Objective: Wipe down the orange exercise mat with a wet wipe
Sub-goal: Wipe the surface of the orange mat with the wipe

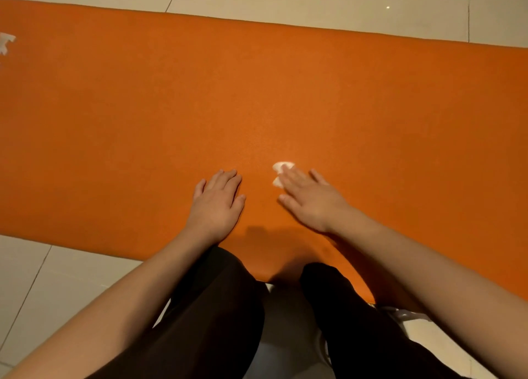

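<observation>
One orange mat (257,93) covers pale floor tiles (343,1), left fingers (225,178) flat, right fingers (294,176) pressing wet wipe (281,166).

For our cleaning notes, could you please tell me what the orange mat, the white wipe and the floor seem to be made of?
Orange mat: probably foam or rubber, matte, finely grained. White wipe: thin cloth or paper, crumpled under the right hand. Floor: likely glazed tile, glossy, with grout lines and light reflections.
</observation>
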A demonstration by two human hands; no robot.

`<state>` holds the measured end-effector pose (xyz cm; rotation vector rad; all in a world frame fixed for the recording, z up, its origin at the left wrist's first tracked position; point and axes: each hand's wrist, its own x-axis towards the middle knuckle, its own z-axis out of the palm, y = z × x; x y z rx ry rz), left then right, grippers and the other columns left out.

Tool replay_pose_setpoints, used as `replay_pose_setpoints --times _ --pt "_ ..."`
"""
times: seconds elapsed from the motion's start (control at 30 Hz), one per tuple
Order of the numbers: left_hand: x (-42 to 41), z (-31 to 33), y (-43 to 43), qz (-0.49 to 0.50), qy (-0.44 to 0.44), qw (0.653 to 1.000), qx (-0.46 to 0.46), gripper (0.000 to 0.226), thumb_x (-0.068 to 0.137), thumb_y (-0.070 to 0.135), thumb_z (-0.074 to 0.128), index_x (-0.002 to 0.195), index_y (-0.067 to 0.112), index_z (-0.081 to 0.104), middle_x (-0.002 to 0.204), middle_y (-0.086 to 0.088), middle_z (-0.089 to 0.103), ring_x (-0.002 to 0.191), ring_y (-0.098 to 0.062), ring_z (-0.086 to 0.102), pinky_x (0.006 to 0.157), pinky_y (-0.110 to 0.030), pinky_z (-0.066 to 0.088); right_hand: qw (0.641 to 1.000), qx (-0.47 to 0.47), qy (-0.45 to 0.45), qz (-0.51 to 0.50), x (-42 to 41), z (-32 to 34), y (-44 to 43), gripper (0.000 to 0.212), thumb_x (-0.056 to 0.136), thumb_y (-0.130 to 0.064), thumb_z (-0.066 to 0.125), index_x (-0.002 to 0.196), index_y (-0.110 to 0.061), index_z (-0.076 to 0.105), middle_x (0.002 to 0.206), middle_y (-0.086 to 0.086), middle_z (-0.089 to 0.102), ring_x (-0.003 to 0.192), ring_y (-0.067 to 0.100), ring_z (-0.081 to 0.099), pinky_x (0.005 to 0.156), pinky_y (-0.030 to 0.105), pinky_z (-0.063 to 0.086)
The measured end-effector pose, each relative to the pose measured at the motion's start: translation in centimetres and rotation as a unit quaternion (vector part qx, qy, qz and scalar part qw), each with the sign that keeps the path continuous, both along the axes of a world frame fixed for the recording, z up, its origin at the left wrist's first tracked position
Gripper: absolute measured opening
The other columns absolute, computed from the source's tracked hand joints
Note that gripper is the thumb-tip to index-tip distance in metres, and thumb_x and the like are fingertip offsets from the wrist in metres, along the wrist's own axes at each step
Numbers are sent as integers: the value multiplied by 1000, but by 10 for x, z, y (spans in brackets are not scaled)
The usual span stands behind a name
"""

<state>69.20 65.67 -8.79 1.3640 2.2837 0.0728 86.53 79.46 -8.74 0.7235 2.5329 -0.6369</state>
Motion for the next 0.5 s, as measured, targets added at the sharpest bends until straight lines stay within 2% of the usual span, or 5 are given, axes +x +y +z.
replay_pose_setpoints --times 0.1,0.17,0.3,0.43,0.5 --pt "0 0 8 14 3 1000 11 49 103 37 37 149 21 35 158 5 27 148 -13 13 118 -39 2 993 41 -24 -104 -1 -8 8 64 103 -51 13 156 -19 -4 162 -2 -14 149 13 -12 121 40 -10" --pt "-2 -2 21 32 -4 999 15 52 102 38 38 150 19 33 158 3 26 148 -15 12 118 -41 3 998 -9 4 -69 -2 -2 -12 65 103 -52 16 156 -20 -5 161 -4 -16 149 12 -15 121 39 -12" --pt "-2 -9 36 7 12 999 -30 61 104 44 26 157 18 10 165 4 0 151 -16 -8 120 -44 -5 998 -52 27 9 7 6 -11 60 104 -48 17 157 -24 1 162 -10 -11 148 4 -13 120 36 -14" --pt "0 -8 32 -5 26 999 -38 60 105 44 21 157 17 6 165 3 -3 150 -17 -11 120 -44 -6 990 61 -29 -125 3 -11 31 62 105 -46 16 157 -15 3 164 2 -7 150 14 -9 120 40 -10" --pt "0 -7 34 -8 27 999 -42 60 105 43 21 157 17 6 165 3 -3 150 -16 -11 120 -44 -6 986 60 -20 -156 -2 -15 29 66 104 -48 18 156 -10 2 164 7 -8 150 18 -10 120 38 -10"
